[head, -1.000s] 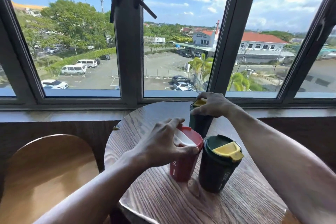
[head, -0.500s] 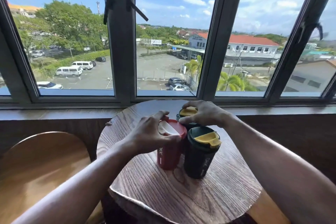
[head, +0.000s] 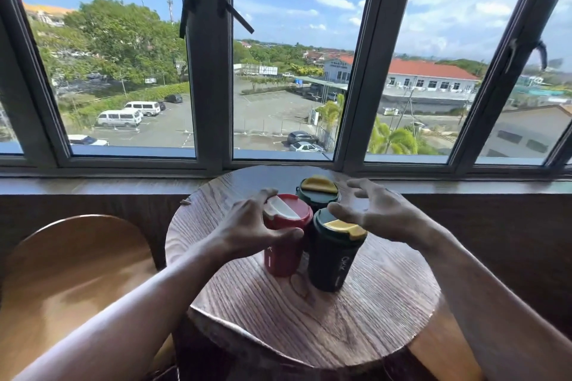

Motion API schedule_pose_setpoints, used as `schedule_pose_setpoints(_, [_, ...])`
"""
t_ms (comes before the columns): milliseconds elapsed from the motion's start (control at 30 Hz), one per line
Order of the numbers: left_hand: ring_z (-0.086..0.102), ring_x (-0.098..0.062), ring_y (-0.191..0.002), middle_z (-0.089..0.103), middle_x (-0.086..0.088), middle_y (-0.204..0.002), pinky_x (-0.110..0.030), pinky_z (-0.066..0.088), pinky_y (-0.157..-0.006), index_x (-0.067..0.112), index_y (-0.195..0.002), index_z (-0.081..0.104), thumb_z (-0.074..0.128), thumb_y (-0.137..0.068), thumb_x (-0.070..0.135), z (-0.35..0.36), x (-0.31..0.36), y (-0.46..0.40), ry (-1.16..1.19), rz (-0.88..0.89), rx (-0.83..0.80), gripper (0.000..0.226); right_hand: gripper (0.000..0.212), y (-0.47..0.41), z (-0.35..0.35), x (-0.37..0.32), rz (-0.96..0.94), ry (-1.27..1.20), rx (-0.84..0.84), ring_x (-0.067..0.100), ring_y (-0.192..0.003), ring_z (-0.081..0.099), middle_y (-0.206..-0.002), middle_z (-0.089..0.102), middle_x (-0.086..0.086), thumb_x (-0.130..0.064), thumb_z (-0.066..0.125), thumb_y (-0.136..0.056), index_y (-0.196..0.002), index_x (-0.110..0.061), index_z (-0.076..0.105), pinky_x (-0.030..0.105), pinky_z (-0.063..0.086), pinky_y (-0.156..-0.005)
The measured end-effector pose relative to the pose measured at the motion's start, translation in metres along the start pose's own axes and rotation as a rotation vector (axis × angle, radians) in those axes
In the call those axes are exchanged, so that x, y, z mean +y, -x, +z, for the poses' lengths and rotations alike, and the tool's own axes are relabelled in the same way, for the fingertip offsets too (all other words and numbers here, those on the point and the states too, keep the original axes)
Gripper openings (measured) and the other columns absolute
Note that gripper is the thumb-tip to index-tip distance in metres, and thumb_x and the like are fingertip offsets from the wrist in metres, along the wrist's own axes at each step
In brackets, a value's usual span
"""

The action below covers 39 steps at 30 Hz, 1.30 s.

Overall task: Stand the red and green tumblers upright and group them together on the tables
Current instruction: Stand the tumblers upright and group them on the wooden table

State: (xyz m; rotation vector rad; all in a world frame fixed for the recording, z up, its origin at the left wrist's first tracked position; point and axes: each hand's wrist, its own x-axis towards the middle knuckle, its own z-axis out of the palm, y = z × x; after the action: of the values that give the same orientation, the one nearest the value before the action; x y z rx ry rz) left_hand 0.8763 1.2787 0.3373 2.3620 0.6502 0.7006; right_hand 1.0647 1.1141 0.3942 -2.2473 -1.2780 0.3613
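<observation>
Three tumblers stand upright and close together on the round wooden table (head: 278, 334). The red tumbler (head: 280, 260) with a white lid flap is at the left. A dark green tumbler (head: 332, 263) with a yellow flap stands right beside it, and a second green tumbler (head: 318, 195) stands just behind the two. My left hand (head: 247, 230) wraps the red tumbler's top, thumb across its front and fingers at the lid's far rim. My right hand (head: 380, 216) hovers with fingers spread beside the green tumblers, holding nothing.
A curved wooden chair back (head: 77, 272) stands left of the table. A window sill (head: 93, 185) and dark framed windows (head: 207, 71) run right behind the table's far edge. Bare wood shows on the table's near half.
My right hand has let go of the far green tumbler and opened to its right. The far green tumbler now stands close behind the other two. My left hand stays on the red tumbler.
</observation>
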Motion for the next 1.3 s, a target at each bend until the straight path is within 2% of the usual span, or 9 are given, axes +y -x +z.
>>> schedule_pose_setpoints(67, [0.060, -0.008, -0.105, 0.063, 0.001, -0.122, -0.016, 0.042, -0.084, 0.017, -0.137, 0.046, 0.081, -0.053, 0.064, 0.000, 0.001, 0.000, 0.013, -0.012, 0.004, 0.102, 0.092, 0.020, 0.009, -0.003, -0.049, 0.074, -0.079, 0.010, -0.115, 0.051, -0.133, 0.053, -0.012, -0.069, 0.069, -0.068, -0.144, -0.030, 0.036, 0.008, 0.035, -0.085])
schedule_pose_setpoints(133, [0.060, -0.006, -0.101, 0.065, 0.004, -0.121, -0.015, 0.043, -0.083, 0.019, -0.134, 0.049, 0.083, -0.051, 0.062, -0.002, 0.001, -0.001, 0.022, -0.020, 0.006, 0.099, 0.092, 0.027, 0.019, -0.002, -0.104, 0.118, -0.046, 0.006, -0.104, 0.051, -0.118, 0.056, -0.015, -0.063, 0.076, -0.066, -0.142, -0.027, 0.040, 0.001, 0.035, -0.074])
schedule_pose_setpoints(267, [0.062, -0.006, -0.096, 0.067, 0.006, -0.116, -0.015, 0.045, -0.080, 0.023, -0.130, 0.053, 0.081, -0.046, 0.067, -0.006, 0.001, 0.002, 0.017, -0.022, -0.020, 0.098, 0.095, 0.022, 0.026, 0.010, -0.109, 0.005, 0.050, 0.013, -0.108, 0.057, -0.117, 0.065, -0.004, -0.055, 0.086, -0.057, -0.138, -0.023, 0.048, 0.019, 0.040, -0.086])
schedule_pose_setpoints(533, [0.063, -0.009, -0.099, 0.065, 0.005, -0.122, -0.025, 0.050, -0.090, 0.026, -0.132, 0.051, 0.081, -0.048, 0.067, -0.001, 0.006, 0.001, 0.019, -0.028, -0.044, 0.098, 0.097, 0.012, 0.013, 0.027, -0.137, -0.065, -0.070, 0.004, -0.106, 0.061, -0.116, 0.066, -0.012, -0.054, 0.088, -0.049, -0.135, -0.032, 0.049, 0.033, 0.047, -0.099])
schedule_pose_setpoints(733, [0.064, -0.012, -0.103, 0.065, 0.004, -0.120, -0.036, 0.051, -0.095, 0.029, -0.133, 0.049, 0.076, -0.044, 0.076, 0.000, 0.004, -0.002, 0.038, -0.057, -0.081, 0.104, 0.102, 0.011, 0.019, 0.032, -0.155, -0.087, -0.072, 0.010, -0.118, 0.053, -0.132, 0.056, -0.008, -0.058, 0.082, -0.052, -0.142, -0.031, 0.041, 0.033, 0.041, -0.106])
schedule_pose_setpoints(867, [0.064, -0.010, -0.102, 0.066, 0.003, -0.119, -0.033, 0.051, -0.096, 0.026, -0.134, 0.048, 0.078, -0.047, 0.070, 0.001, 0.004, 0.001, 0.061, -0.058, -0.083, 0.103, 0.103, 0.008, 0.020, 0.036, -0.164, -0.105, -0.067, 0.010, -0.122, 0.050, -0.136, 0.054, -0.008, -0.055, 0.083, -0.052, -0.143, -0.029, 0.042, 0.034, 0.039, -0.108])
schedule_pose_setpoints(1000, [0.062, -0.010, -0.103, 0.062, 0.001, -0.126, -0.025, 0.049, -0.093, 0.023, -0.137, 0.046, 0.082, -0.055, 0.059, 0.000, 0.006, 0.002, 0.067, -0.043, -0.091, 0.097, 0.094, 0.005, 0.019, 0.039, -0.168, -0.174, -0.105, 0.009, -0.121, 0.051, -0.131, 0.054, -0.010, -0.037, 0.089, -0.062, -0.143, -0.028, 0.041, 0.022, 0.039, -0.101])
schedule_pose_setpoints(1100, [0.060, -0.010, -0.109, 0.058, 0.001, -0.133, -0.031, 0.048, -0.098, 0.024, -0.138, 0.044, 0.080, -0.052, 0.066, -0.001, 0.007, 0.002, 0.055, -0.030, -0.101, 0.103, 0.104, 0.007, 0.019, 0.039, -0.167, -0.196, -0.134, 0.008, -0.124, 0.046, -0.135, 0.048, -0.011, -0.046, 0.087, -0.059, -0.146, -0.026, 0.036, 0.014, 0.035, -0.095])
schedule_pose_setpoints(1300, [0.060, -0.013, -0.109, 0.055, 0.000, -0.136, -0.033, 0.048, -0.098, 0.023, -0.139, 0.042, 0.080, -0.049, 0.068, -0.004, 0.008, 0.005, 0.085, -0.046, -0.099, 0.107, 0.117, 0.010, 0.021, 0.039, -0.203, -0.061, 0.008, 0.011, -0.130, 0.044, -0.145, 0.046, -0.007, -0.078, 0.074, -0.048, -0.146, -0.027, 0.038, 0.035, 0.036, -0.109])
